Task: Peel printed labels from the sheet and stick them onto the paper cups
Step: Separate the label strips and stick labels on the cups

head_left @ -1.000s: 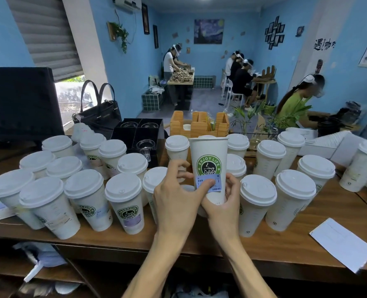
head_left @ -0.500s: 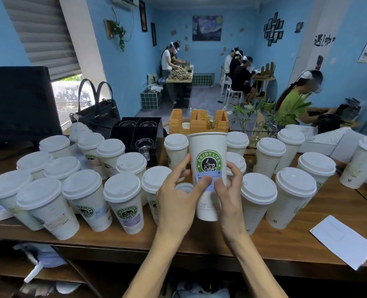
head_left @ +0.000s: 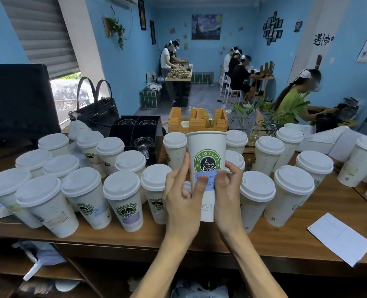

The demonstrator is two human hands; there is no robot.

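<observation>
Thumbs press the label (head_left: 207, 179); my left hand (head_left: 183, 196) and right hand (head_left: 226, 190) clasp the cup (head_left: 206, 151) between them. I should smooth outward, avoiding creases.

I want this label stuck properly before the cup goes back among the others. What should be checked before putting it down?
1. Label on the held cup: ok, just under the green logo.
2. Thumbs pressing it: ok, left hand and right hand each have a thumb on it.
3. Edges flat, no bubbles: cannot tell, thumbs cover much of it.
4. Label straight: ok, roughly level.
5. Lid on this cup: not ok, rim is open, unlike the lidded cups around it.
6. Free spot on the counter: ok, bare wood in front.
</observation>
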